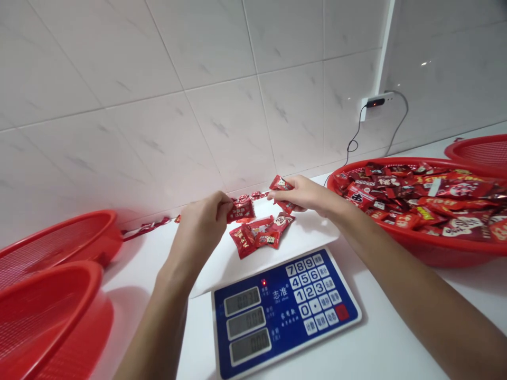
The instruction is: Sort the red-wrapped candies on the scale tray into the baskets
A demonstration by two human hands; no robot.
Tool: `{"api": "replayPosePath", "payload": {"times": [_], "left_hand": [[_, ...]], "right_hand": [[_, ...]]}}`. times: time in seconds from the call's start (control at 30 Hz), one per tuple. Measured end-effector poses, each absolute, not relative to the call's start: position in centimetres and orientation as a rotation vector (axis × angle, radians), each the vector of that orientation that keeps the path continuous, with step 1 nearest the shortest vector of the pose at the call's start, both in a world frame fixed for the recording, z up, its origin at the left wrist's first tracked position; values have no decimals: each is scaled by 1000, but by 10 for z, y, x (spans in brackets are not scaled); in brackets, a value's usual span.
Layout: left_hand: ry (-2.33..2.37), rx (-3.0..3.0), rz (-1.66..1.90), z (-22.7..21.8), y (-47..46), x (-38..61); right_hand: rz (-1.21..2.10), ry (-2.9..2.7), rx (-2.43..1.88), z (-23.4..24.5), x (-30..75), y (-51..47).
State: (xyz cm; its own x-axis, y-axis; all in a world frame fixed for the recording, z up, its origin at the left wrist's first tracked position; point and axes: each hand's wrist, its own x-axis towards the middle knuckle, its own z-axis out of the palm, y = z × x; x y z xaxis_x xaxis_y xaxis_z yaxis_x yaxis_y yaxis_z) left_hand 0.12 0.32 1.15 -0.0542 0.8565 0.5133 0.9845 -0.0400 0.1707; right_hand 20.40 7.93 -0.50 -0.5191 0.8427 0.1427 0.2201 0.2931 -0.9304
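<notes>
An electronic scale [285,309] with a blue keypad panel and a white weighing pan [309,232] stands in front of me on a white counter. Several red candy packets [257,235] lie on the pan. My left hand [202,224] is closed on a red packet [241,210] above the pan's left side. Over the pan's far right part, my right hand [303,194] pinches other red candy packets [282,186]. More red packets [253,196] lie by the wall behind the pan.
A large red basket [435,250] heaped with red candy packets sits at the right, with another red basket [479,150] behind it. Two red mesh baskets [51,274] stand at the left. A cable runs from a wall socket [374,103]. The wall is tiled.
</notes>
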Motion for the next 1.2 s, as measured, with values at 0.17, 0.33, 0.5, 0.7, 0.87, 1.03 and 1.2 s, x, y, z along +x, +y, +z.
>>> {"api": "replayPosePath", "payload": {"times": [0.17, 0.33, 0.5, 0.7, 0.87, 1.03, 1.2], "left_hand": [[-2119, -1842, -544, 4, 14, -13], [-2148, -2008, -418, -2, 17, -22], [-2059, -2208, -808, 9, 4, -7], [-1677, -2478, -1506, 21, -19, 21], [-1635, -2423, -1535, 24, -27, 24], [-1545, -2370, -1497, 24, -27, 27], [-1516, -2230, -1348, 27, -27, 28]], "right_hand": [[1351, -1873, -844, -1, 205, 74], [1373, -1910, -754, 5, 207, 67], [1372, -1969, -716, 7, 204, 61], [1413, -1953, -422, 19, 207, 43], [1371, -1988, -429, 22, 212, 43], [1394, -1985, -413, 17, 209, 49], [1368, -2009, -488, 14, 204, 50]]}}
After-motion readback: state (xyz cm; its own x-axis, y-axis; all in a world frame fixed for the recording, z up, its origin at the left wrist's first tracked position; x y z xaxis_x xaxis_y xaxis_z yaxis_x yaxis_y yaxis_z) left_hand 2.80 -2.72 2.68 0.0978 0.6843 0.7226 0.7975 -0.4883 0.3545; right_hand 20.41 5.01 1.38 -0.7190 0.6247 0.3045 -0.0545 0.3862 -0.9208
